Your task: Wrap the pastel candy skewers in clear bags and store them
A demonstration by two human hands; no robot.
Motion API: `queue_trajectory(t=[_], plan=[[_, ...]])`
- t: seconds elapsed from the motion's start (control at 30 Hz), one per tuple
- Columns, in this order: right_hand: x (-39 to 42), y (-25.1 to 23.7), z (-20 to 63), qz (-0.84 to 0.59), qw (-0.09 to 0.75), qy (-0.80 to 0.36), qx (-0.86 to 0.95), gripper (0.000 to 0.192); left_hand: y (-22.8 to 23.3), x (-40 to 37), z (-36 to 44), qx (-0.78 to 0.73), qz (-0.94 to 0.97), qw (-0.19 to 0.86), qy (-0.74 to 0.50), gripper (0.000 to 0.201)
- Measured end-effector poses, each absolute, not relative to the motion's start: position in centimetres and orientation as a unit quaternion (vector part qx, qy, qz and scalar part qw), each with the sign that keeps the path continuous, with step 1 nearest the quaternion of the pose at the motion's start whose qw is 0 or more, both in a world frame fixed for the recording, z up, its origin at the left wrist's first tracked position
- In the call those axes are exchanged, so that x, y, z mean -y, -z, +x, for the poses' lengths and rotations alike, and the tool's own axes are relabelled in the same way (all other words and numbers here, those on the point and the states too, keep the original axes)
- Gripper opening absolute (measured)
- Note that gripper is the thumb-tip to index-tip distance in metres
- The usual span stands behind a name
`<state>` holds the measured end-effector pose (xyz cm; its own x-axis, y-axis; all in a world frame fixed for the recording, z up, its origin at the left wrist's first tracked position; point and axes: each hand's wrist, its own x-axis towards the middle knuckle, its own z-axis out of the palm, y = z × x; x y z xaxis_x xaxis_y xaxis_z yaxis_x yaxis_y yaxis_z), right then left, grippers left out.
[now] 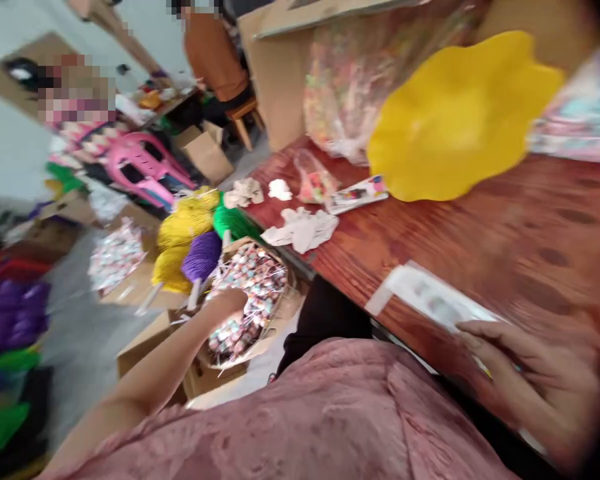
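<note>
My left hand (230,308) reaches down into a cardboard box (295,293) full of small pastel beaded pieces (260,277). Its fingers are hidden among the beads, so their grip does not show. On the right, my right hand (535,380) is over the reddish wooden table, its thumb and fingers closed on the near end of a long white and clear plastic packet (435,297). Pale round shapes show faintly inside the packet. A small yellow and green bit peeks out beneath this hand, too blurred to name.
A yellow wavy-edged sheet (460,120), crumpled white gloves (303,229) and bagged goods (340,87) are on the table (545,227). Yellow (185,227), purple (203,257) and green cord bundles stand beyond the bead box. Two other people sit farther back.
</note>
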<state>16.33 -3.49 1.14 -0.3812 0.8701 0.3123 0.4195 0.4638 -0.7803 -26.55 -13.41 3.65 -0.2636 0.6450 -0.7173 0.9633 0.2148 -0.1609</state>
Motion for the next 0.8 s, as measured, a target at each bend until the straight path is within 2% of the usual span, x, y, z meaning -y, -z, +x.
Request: queue_trajectory(t=[0.03,0.1,0.17,0.23,0.3,0.43,0.53,0.63,0.8], plan=[[3.8,-1.2,17.2,-0.439,0.365,-0.286,0.769,0.011,-3.3,12.6,-25.1,-0.712,0.588,0.253,0.289,0.007],[4.6,-1.3,18.3,-0.481,0.412,-0.242,0.735,0.007,-2.9,10.0,-20.8,-0.643,0.699,0.231,0.211,0.017],[5.5,-1.2,18.9,-0.507,0.457,-0.196,0.704,0.009,-2.8,7.2,-15.0,-0.514,0.838,0.184,0.014,0.026],[6.6,-1.1,19.4,-0.533,0.452,-0.119,0.705,0.012,-2.9,4.9,-8.5,-0.337,0.925,0.146,-0.098,0.023],[8.2,-1.0,20.4,-0.557,0.428,-0.039,0.711,0.015,-2.8,3.3,-2.7,-0.245,0.959,0.094,-0.103,0.018],[12.4,-0.6,24.9,-0.623,0.407,0.075,0.664,0.016,-1.4,1.6,3.4,-0.233,0.972,0.007,0.0,0.02],[14.9,-0.3,29.0,-0.688,0.388,0.145,0.595,0.011,0.1,0.9,3.9,-0.235,0.97,-0.049,0.041,0.019],[15.8,-0.5,31.6,-0.719,0.366,0.23,0.544,0.008,1.1,0.3,3.2,-0.23,0.971,-0.059,0.009,0.023],[13.8,-3.2,34.2,-0.687,0.327,0.349,0.546,0.008,1.0,-0.1,2.0,-0.279,0.959,-0.027,-0.036,0.047]])
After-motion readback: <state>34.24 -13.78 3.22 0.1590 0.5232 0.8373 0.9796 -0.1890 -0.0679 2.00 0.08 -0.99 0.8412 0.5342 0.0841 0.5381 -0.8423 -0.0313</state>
